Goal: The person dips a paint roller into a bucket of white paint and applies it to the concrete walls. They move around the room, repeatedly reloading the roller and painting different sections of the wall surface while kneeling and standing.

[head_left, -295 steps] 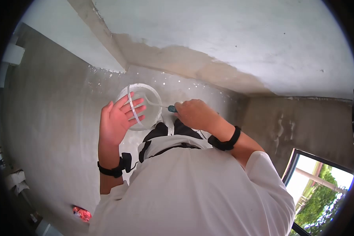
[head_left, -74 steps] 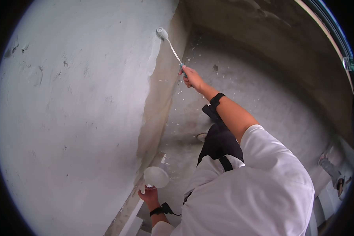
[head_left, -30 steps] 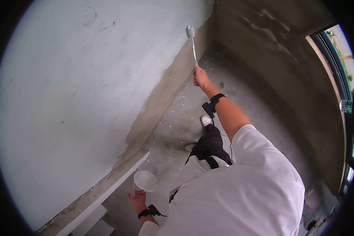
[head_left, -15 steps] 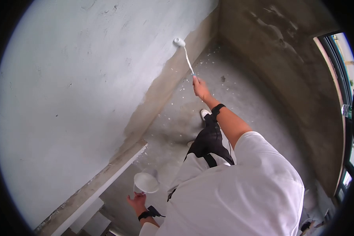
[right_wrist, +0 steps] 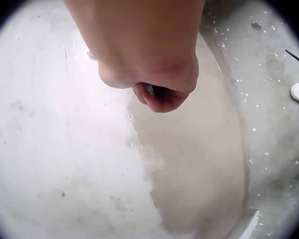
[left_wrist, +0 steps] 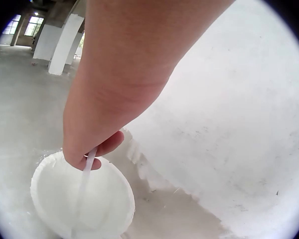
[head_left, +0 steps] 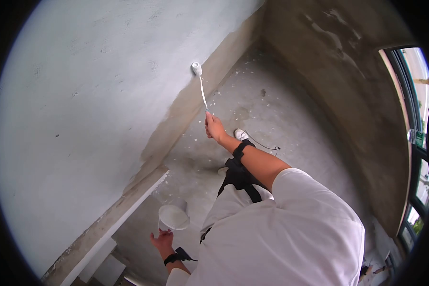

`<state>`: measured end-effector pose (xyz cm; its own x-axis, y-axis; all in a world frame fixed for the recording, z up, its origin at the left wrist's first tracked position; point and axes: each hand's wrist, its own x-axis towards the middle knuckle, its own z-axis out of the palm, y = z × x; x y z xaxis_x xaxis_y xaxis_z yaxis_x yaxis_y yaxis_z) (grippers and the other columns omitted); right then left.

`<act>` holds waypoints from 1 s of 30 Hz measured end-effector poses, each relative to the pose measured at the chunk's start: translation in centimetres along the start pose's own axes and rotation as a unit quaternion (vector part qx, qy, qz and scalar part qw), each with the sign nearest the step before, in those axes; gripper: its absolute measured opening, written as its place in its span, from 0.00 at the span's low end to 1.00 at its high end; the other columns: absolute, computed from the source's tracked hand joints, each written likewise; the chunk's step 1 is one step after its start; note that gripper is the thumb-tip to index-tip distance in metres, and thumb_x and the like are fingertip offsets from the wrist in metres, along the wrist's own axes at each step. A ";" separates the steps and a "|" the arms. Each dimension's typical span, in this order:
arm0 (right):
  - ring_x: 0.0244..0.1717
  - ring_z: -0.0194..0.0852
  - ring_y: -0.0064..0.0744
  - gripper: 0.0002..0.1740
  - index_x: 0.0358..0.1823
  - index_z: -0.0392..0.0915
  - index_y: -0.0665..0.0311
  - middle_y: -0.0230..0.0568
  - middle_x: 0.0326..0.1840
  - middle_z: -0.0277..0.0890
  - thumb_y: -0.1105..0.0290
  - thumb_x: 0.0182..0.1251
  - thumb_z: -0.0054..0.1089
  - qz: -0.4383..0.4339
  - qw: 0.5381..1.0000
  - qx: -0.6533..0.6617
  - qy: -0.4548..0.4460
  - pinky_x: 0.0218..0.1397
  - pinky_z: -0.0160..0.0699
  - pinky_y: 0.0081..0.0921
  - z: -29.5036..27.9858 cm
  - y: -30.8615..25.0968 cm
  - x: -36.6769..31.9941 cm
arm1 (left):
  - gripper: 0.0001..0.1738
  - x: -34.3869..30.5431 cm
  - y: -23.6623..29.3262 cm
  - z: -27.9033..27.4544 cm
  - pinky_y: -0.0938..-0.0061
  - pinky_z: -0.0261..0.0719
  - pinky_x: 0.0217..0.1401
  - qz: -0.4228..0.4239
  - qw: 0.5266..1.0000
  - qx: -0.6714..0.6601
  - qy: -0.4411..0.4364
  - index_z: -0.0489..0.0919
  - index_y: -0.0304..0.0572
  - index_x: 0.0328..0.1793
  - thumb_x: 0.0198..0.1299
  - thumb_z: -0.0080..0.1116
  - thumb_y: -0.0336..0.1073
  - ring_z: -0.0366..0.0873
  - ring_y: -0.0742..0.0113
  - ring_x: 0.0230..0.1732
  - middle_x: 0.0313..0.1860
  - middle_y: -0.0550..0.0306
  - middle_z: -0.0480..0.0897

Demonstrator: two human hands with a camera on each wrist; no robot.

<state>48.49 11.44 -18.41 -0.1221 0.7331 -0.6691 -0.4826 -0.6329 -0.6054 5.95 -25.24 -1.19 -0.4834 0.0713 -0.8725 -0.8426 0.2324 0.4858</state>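
My right hand (head_left: 215, 127) grips the handle of a paint roller (head_left: 197, 69), its white sleeve against the wall just above the border of the white coat. In the right wrist view, curled fingers (right_wrist: 164, 102) wrap the dark handle end (right_wrist: 158, 91); the roller sleeve is mostly hidden behind the hand. Low on the left, my left hand (head_left: 163, 240) holds a white bucket (head_left: 181, 205) by its handle. The left wrist view shows the pale strap handle (left_wrist: 83, 184) hooked in the fingers, with whitish paint inside the bucket.
The wall (head_left: 95, 109) is white above a bare grey-brown band (head_left: 176, 117) near the floor. A ledge (head_left: 105, 229) juts out beside the bucket. Paint specks dot the floor (head_left: 291, 124), where a cable (head_left: 264, 145) trails by a shoe (head_left: 241, 135). A window (head_left: 417, 133) stands right.
Ten seconds ago the roller was in the bucket. Since then it has come up to the wall, and in the last second it moved left and down along the coat's lower border.
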 end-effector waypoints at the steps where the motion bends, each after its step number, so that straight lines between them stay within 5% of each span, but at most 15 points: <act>1: 0.14 0.50 0.21 0.28 0.35 0.63 0.58 0.27 0.18 0.54 0.39 0.79 0.39 0.002 1.000 0.001 0.005 0.17 0.54 0.23 -0.9 -0.2 0.2 | 0.32 0.0 0.1 0.2 0.62 0.66 0.53 -0.010 1.000 -0.014 0.005 0.76 0.41 0.35 0.59 0.48 0.67 0.71 0.64 0.29 0.20 0.58 0.72; 11: 0.14 0.47 0.18 0.28 0.34 0.63 0.56 0.24 0.18 0.52 0.38 0.77 0.43 -0.049 0.992 0.094 0.071 0.18 0.48 0.20 -14.1 -18.2 7.6 | 0.30 0.8 0.3 0.8 0.64 0.66 0.55 -0.026 0.999 -0.036 -0.023 0.77 0.40 0.35 0.58 0.51 0.64 0.71 0.69 0.25 0.19 0.62 0.72; 15: 0.15 0.49 0.18 0.27 0.33 0.63 0.56 0.24 0.18 0.52 0.39 0.78 0.42 -0.071 0.991 0.099 0.048 0.18 0.49 0.20 -10.4 -14.2 6.3 | 0.29 1.1 0.8 -0.7 0.63 0.66 0.57 0.012 0.999 -0.006 -0.042 0.77 0.40 0.35 0.59 0.51 0.63 0.72 0.70 0.25 0.19 0.63 0.72; 21: 0.14 0.49 0.19 0.27 0.33 0.63 0.58 0.26 0.17 0.53 0.41 0.78 0.42 -0.047 0.996 -0.073 0.034 0.17 0.50 0.22 -8.9 -6.4 2.0 | 0.30 -1.7 -0.2 1.8 0.64 0.66 0.55 0.003 0.999 -0.033 -0.007 0.77 0.41 0.35 0.60 0.49 0.64 0.71 0.69 0.25 0.19 0.64 0.71; 25: 0.14 0.48 0.18 0.27 0.33 0.64 0.59 0.25 0.17 0.54 0.42 0.79 0.43 -0.118 0.985 -0.110 0.066 0.17 0.48 0.21 -12.3 -10.8 1.0 | 0.30 -0.4 -0.3 1.9 0.64 0.65 0.53 -0.006 0.999 -0.027 -0.030 0.76 0.42 0.33 0.60 0.49 0.65 0.70 0.68 0.26 0.19 0.61 0.71; 30: 0.13 0.46 0.19 0.26 0.32 0.63 0.58 0.25 0.17 0.53 0.43 0.80 0.41 -0.200 0.979 0.027 0.042 0.17 0.46 0.21 -12.8 -21.5 0.9 | 0.30 0.5 -0.8 1.2 0.63 0.66 0.50 -0.015 0.998 -0.057 -0.001 0.75 0.42 0.32 0.59 0.50 0.65 0.69 0.67 0.26 0.20 0.59 0.70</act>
<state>69.87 22.51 -11.55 0.1568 0.8946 -0.4185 -0.5225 -0.2845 -0.8038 6.65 -24.20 -2.05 -0.4579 0.0675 -0.8865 -0.8781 0.1218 0.4628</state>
